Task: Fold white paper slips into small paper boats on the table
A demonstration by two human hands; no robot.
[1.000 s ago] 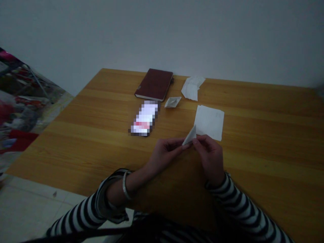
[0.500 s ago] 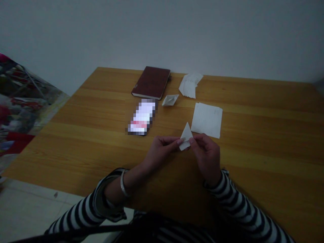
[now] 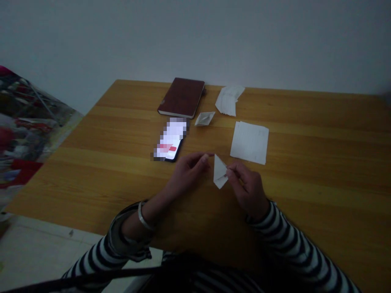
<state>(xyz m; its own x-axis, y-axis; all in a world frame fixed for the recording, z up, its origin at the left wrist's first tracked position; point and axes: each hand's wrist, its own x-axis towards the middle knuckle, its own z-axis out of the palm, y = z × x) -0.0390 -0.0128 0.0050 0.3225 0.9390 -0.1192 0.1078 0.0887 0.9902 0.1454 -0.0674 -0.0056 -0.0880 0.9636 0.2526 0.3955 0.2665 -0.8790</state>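
A small white folded paper (image 3: 220, 173), pointed at its top, is up off the table between my hands. My right hand (image 3: 248, 189) pinches its right edge between thumb and fingers. Just to its left is my left hand (image 3: 191, 171), fingers stretched out and thumb a little apart. The left index fingertip reaches the paper's upper point; whether it touches I cannot tell. Beyond the hands lies a flat stack of square white paper (image 3: 249, 142). Another folded paper piece (image 3: 205, 118), boat-like in shape, rests farther back.
A phone (image 3: 172, 140) with a lit, blurred screen lies left of the boat-like piece. Behind it is a dark red notebook (image 3: 182, 97). Fanned white paper strips (image 3: 229, 100) lie near the wall. The wooden table (image 3: 320, 162) ends at the left above a cluttered floor.
My left hand has let go of the folded paper and drawn slightly left. The paper has turned and shifted a little left in my right hand.
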